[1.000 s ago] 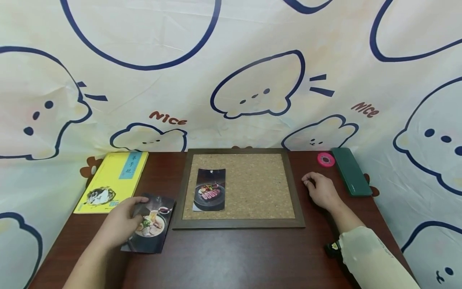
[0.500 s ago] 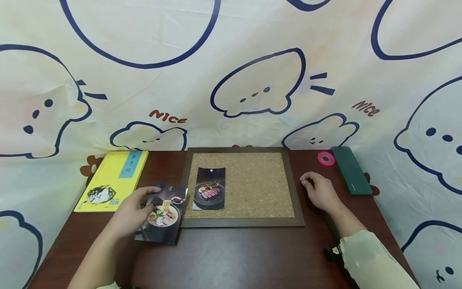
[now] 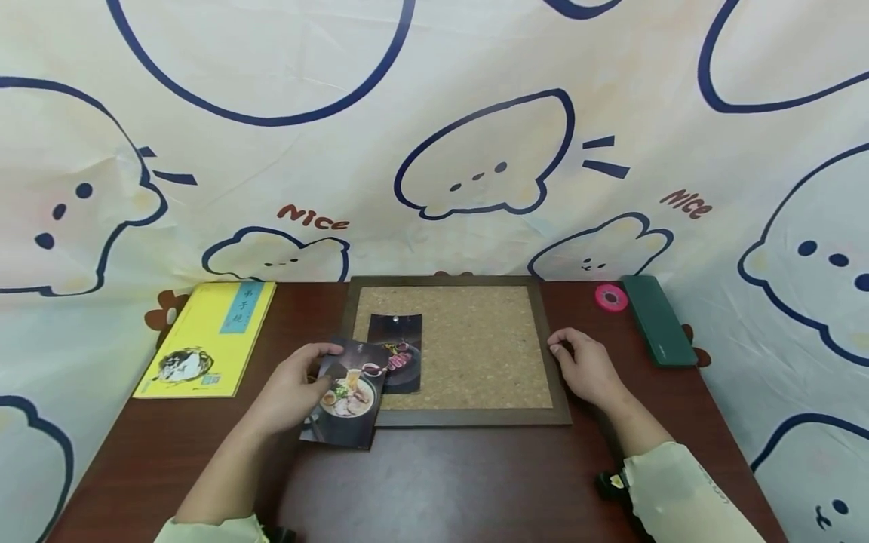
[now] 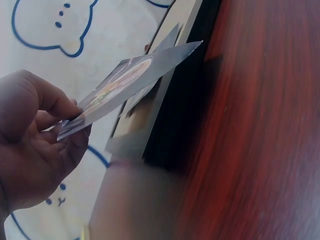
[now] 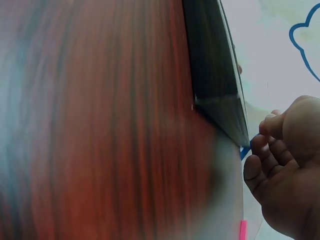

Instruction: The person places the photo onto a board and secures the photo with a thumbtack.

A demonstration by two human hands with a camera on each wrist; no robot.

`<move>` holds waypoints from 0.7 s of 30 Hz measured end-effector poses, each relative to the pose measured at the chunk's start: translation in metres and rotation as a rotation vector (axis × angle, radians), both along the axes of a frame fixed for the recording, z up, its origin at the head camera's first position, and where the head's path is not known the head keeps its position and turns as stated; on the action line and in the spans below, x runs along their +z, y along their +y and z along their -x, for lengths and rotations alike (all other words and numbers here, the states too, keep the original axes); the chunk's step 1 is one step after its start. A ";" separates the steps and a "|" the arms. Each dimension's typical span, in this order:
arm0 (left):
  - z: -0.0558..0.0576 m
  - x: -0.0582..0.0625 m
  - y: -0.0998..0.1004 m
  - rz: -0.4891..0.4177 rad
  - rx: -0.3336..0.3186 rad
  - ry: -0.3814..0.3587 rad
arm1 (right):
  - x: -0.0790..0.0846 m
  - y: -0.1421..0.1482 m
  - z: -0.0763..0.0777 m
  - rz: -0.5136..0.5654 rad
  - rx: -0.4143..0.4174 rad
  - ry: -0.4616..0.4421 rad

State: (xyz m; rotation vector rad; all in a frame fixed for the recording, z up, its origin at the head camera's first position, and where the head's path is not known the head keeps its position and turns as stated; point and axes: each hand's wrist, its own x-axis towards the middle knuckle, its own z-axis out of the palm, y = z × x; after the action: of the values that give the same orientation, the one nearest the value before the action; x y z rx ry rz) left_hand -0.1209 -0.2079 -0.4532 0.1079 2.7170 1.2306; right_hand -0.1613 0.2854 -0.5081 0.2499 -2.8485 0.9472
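Note:
My left hand (image 3: 293, 388) pinches a photo card of a noodle bowl (image 3: 349, 403) by its left side, thumb on top. In the left wrist view the noodle photo (image 4: 120, 85) is raised and tilted above the board. From the head view it overlaps the corkboard's (image 3: 482, 347) left edge and partly covers a pinned photo of sliced meat (image 3: 405, 377). A small pin (image 3: 396, 319) sits at the top of that meat photo. Beside the board's right edge, my right hand (image 3: 589, 369) has loosely curled fingers, thumb near the index finger. Nothing shows in it.
A yellow book (image 3: 210, 339) lies at the left. Toward the back right are a pink round object (image 3: 612, 297) and a long green case (image 3: 658, 320). Behind the dark wooden table (image 3: 434, 490) hangs a patterned cloth (image 3: 475, 60).
My left hand has carried the noodle photo rightward from beside the yellow book to over the board's left side. My right hand has shifted slightly left, to the board's right edge.

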 end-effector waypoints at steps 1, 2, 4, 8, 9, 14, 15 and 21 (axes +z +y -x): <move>0.001 -0.001 0.004 -0.002 -0.001 0.003 | 0.000 -0.002 0.000 0.003 -0.001 0.003; 0.002 -0.001 0.007 -0.009 -0.002 0.002 | 0.001 -0.004 0.001 0.005 0.001 0.005; 0.005 -0.004 0.015 -0.015 -0.009 0.003 | 0.001 -0.009 0.001 0.008 0.004 0.002; 0.011 -0.010 0.029 -0.035 -0.025 0.013 | 0.003 -0.017 0.003 0.017 0.020 -0.005; 0.012 -0.011 0.033 -0.043 -0.031 0.014 | 0.004 -0.019 0.003 0.021 0.024 -0.005; 0.018 -0.015 0.051 -0.086 -0.055 0.000 | 0.005 -0.027 0.006 0.037 0.041 0.003; 0.019 -0.016 0.054 -0.089 -0.056 -0.003 | 0.005 -0.029 0.006 0.037 0.040 0.002; 0.026 -0.014 0.072 -0.125 -0.048 -0.020 | 0.009 -0.040 0.012 0.058 0.042 0.001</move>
State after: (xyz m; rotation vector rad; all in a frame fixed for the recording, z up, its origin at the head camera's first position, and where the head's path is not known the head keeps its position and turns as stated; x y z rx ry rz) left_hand -0.1465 -0.1362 -0.4672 0.1740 2.6037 1.3792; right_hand -0.1732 0.2457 -0.4987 0.3054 -2.8208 1.0355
